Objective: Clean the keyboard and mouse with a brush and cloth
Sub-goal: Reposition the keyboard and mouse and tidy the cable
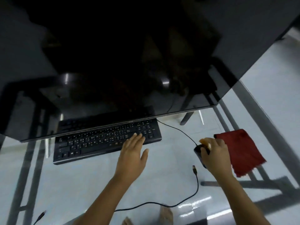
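A black keyboard (100, 142) lies on the glass table, its far edge under the monitor. My left hand (132, 153) lies flat, fingers apart, with the fingertips on the keyboard's right end near the number pad. To the right sits a black mouse (198, 151), mostly covered by my right hand (215, 153). That hand grips a pale wooden brush (204, 142), whose end sticks out above the mouse; the bristles are hidden. A red cloth (241, 150) lies spread out just right of my right hand.
A large dark monitor (113, 62) overhangs the back of the table. The mouse cable (197, 189) loops across the glass table (73, 184) and ends in a loose USB plug (194, 168). Another loose plug (41, 215) lies at the front left. The metal frame shows through the glass.
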A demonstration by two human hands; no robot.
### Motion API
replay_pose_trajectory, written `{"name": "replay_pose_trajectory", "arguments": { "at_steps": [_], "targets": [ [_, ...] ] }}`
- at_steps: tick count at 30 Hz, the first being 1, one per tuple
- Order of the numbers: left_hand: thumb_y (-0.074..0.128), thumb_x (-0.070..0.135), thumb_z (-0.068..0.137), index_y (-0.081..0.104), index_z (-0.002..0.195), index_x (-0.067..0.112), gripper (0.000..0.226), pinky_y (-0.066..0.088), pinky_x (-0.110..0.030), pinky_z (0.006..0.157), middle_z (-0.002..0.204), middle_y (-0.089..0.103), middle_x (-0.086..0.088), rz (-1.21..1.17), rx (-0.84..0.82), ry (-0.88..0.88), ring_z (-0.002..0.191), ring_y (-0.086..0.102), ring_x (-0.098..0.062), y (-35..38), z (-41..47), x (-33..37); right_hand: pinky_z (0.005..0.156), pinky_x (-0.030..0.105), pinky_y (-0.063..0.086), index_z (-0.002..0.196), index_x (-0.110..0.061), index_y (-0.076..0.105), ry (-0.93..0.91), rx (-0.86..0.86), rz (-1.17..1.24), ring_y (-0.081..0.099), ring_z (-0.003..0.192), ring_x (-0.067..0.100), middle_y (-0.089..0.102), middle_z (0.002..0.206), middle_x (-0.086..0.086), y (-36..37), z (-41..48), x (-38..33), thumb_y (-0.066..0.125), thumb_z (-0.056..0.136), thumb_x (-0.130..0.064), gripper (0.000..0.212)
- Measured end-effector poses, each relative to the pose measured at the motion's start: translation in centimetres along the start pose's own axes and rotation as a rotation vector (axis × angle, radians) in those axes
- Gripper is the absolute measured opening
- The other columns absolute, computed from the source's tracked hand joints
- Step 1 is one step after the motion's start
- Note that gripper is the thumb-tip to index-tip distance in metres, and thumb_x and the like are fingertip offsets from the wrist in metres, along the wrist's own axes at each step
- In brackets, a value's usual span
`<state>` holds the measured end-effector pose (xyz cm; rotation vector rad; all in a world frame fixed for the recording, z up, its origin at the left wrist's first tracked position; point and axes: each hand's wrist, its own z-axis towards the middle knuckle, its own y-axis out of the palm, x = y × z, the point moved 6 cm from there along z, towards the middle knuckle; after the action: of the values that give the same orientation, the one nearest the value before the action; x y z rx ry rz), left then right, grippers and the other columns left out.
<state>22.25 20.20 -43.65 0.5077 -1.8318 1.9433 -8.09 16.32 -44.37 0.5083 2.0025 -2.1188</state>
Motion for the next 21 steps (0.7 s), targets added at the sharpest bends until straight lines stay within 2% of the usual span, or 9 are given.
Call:
{"name": "replay_pose_trajectory", "arguments": {
  "at_steps": [3, 5, 8, 11, 14, 21],
  "targets": [
    [0.045, 0.036, 0.092, 0.053, 0.135, 0.011, 0.051, 0.016, -0.032, 0.114, 0.144, 0.048, -0.004, 0.034, -0.052, 0.02, 0.139, 0.037, -0.021, 1.9, 1.3, 2.2, 0.079, 0.043, 0.052, 0.117, -0.015, 0.065, 0.033, -0.019, 0.027, 0.055, 0.092, 0.028, 0.058, 0.104, 0.012, -0.3, -0.6, 1.0, 0.072, 0.083, -0.021, 0.036],
    [0.048, 0.034, 0.093, 0.053, 0.135, 0.011, 0.048, 0.015, -0.032, 0.114, 0.144, 0.049, -0.005, 0.051, -0.065, 0.016, 0.139, 0.037, -0.022, 2.8, 1.9, 3.0, 0.079, 0.041, 0.052, 0.119, -0.016, 0.064, -0.01, -0.035, 0.023, 0.054, 0.09, 0.027, 0.058, 0.102, 0.01, -0.1, -1.1, 0.8, 0.073, 0.082, -0.025, 0.04],
    [0.053, 0.031, 0.094, 0.052, 0.135, 0.011, 0.046, 0.014, -0.032, 0.114, 0.145, 0.047, -0.005, 0.064, -0.082, -0.003, 0.139, 0.036, -0.021, 3.8, 2.6, 3.5, 0.076, 0.036, 0.049, 0.111, -0.013, 0.064, -0.087, -0.017, 0.003, 0.054, 0.085, 0.026, 0.059, 0.098, 0.01, 0.4, -1.9, 0.4, 0.078, 0.077, -0.023, 0.038],
    [0.055, 0.03, 0.094, 0.053, 0.135, 0.01, 0.045, 0.013, -0.031, 0.114, 0.145, 0.047, -0.006, 0.074, -0.073, -0.022, 0.139, 0.036, -0.021, 4.2, 2.9, 3.8, 0.076, 0.039, 0.05, 0.107, -0.01, 0.066, -0.123, 0.035, 0.025, 0.054, 0.087, 0.028, 0.06, 0.101, 0.013, 0.7, -1.8, 0.2, 0.081, 0.075, -0.018, 0.036],
    [0.048, 0.033, 0.092, 0.054, 0.134, 0.01, 0.048, 0.015, -0.033, 0.113, 0.144, 0.049, -0.005, 0.088, -0.062, -0.035, 0.138, 0.038, -0.021, 4.4, 3.0, 3.8, 0.081, 0.039, 0.048, 0.106, -0.011, 0.067, -0.185, 0.031, 0.04, 0.055, 0.089, 0.03, 0.06, 0.103, 0.012, 1.4, -0.6, -0.4, 0.079, 0.077, -0.02, 0.033],
    [0.031, 0.044, 0.092, 0.054, 0.133, 0.011, 0.057, 0.019, -0.037, 0.115, 0.143, 0.05, -0.003, 0.107, -0.044, -0.037, 0.137, 0.039, -0.019, 4.7, 2.9, 3.7, 0.072, 0.041, 0.05, 0.103, -0.012, 0.069, -0.148, 0.077, 0.026, 0.056, 0.083, 0.03, 0.061, 0.098, 0.011, 1.8, 3.9, -2.7, 0.078, 0.078, -0.027, 0.031]
  ]
}}
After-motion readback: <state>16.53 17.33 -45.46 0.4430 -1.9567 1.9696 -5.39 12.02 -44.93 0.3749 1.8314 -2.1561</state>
